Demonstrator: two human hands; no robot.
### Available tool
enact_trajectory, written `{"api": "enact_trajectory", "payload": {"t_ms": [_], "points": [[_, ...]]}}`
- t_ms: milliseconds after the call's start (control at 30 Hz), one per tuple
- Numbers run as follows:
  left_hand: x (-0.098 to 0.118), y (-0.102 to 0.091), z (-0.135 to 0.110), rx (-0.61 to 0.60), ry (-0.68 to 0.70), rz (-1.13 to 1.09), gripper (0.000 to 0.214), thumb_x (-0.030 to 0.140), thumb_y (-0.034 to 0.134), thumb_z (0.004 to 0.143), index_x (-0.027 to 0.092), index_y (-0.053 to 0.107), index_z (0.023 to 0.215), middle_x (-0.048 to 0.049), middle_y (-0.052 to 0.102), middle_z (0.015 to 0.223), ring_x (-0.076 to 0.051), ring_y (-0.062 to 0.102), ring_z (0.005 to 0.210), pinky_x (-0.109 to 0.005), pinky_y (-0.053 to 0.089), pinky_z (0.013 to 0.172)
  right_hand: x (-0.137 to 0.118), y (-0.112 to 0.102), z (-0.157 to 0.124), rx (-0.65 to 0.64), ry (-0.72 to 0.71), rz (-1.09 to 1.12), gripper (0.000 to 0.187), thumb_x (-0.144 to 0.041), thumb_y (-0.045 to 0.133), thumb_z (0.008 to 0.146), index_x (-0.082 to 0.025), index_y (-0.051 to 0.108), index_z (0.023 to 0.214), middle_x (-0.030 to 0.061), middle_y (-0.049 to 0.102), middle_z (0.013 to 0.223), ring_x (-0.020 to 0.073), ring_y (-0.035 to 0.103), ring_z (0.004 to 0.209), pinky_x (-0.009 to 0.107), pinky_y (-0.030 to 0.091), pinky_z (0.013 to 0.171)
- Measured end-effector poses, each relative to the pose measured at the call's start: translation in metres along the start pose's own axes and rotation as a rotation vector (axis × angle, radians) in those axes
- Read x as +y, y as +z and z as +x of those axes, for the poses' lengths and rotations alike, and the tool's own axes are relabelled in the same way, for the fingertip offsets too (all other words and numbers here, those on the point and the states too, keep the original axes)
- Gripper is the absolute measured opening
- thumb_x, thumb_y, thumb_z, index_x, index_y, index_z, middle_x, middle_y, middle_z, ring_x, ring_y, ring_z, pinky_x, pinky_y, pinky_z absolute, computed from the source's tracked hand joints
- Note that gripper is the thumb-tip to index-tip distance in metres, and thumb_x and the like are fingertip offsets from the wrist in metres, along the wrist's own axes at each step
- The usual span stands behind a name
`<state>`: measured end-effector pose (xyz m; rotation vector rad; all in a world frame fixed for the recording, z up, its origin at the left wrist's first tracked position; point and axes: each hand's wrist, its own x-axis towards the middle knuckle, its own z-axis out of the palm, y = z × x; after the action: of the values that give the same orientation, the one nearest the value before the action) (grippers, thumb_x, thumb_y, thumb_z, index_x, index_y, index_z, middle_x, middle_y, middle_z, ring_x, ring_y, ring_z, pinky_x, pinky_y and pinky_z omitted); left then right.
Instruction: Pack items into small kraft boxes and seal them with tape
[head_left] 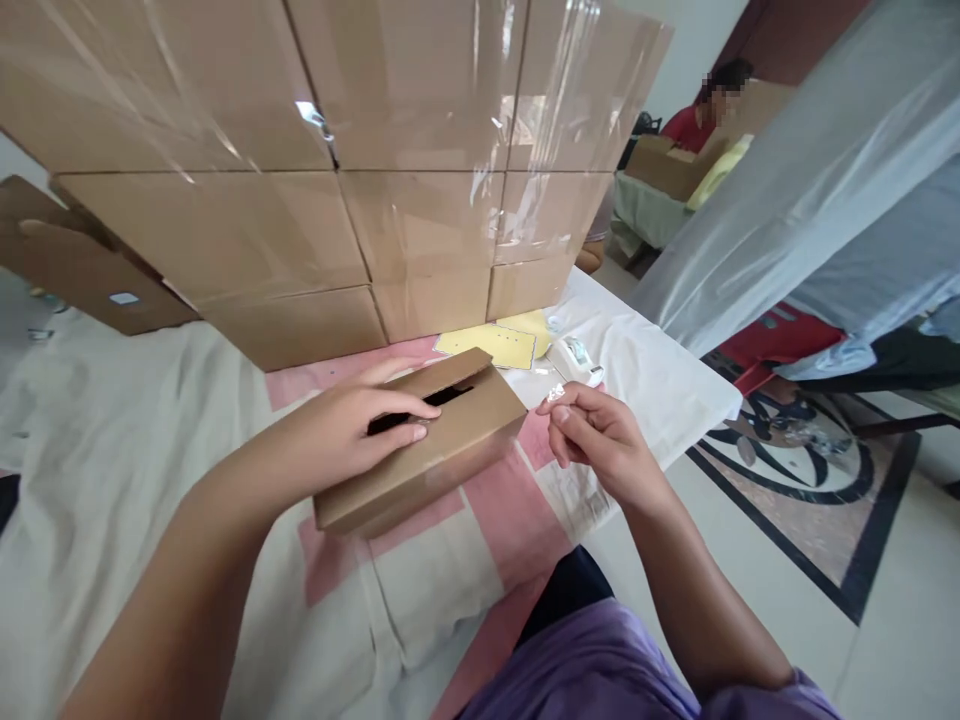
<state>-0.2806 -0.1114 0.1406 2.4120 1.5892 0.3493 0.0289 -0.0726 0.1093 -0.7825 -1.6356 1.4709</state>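
A small cardboard box (pixel 457 440) lies on the cloth-covered table, its top flaps partly raised with a dark slot between them. My left hand (pixel 367 420) holds the box from above, thumb on the near flap and a finger reaching across the slot. Some of its other fingers are hidden. To the right of the box, my right hand (pixel 596 435) is raised and pinches a short crumpled piece of clear tape (pixel 556 393) between thumb and index finger. Just behind that hand stands a white tape dispenser (pixel 576 360).
Large taped cardboard boxes (pixel 420 230) form a wall behind the work area. Yellow paper (pixel 495 345) lies at their foot. Another open carton (pixel 105 270) stands at left. The table edge (pixel 675 350) drops off at right, beside a translucent plastic sheet (pixel 810 180). A person (pixel 690 128) sits far back.
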Motion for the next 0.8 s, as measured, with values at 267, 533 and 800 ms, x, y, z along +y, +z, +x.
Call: {"api": "enact_trajectory", "payload": {"t_ms": [267,533,800], "points": [[0.032,0.016,-0.010,-0.029,-0.049,0.024,0.050,0.032,0.032,0.105,0.044,0.048,0.152,0.0036,0.035,0.169,-0.027,0.055,0.140,-0.045,0.052,0.109,-0.025,0.020,0.009,-0.088,-0.057,-0.104,0.018,-0.036,0.054,0.105,-0.020,0.062,0.107,-0.0045,0.059,0.061,0.0106,0.055,0.055,0.025,0.040,0.056],[0.036,0.033,-0.010,-0.064,-0.214,0.124,0.070,0.062,0.021,0.104,0.026,0.025,0.164,0.0009,0.017,0.174,-0.029,0.021,0.160,-0.060,0.040,0.120,-0.034,0.025,0.018,-0.149,0.109,-0.213,0.017,-0.033,0.053,0.105,-0.020,0.063,0.107,-0.0064,0.054,0.056,0.0095,0.046,0.051,0.024,0.031,0.050],[0.043,0.036,-0.012,-0.044,-0.229,0.111,0.076,0.063,0.025,0.102,0.022,0.018,0.166,0.0001,0.011,0.174,-0.032,0.011,0.162,-0.065,0.022,0.128,-0.028,0.033,0.034,-0.293,0.144,-0.271,0.017,-0.035,0.053,0.104,-0.019,0.060,0.103,-0.0079,0.049,0.056,0.0087,0.040,0.049,0.025,0.026,0.049]]}}
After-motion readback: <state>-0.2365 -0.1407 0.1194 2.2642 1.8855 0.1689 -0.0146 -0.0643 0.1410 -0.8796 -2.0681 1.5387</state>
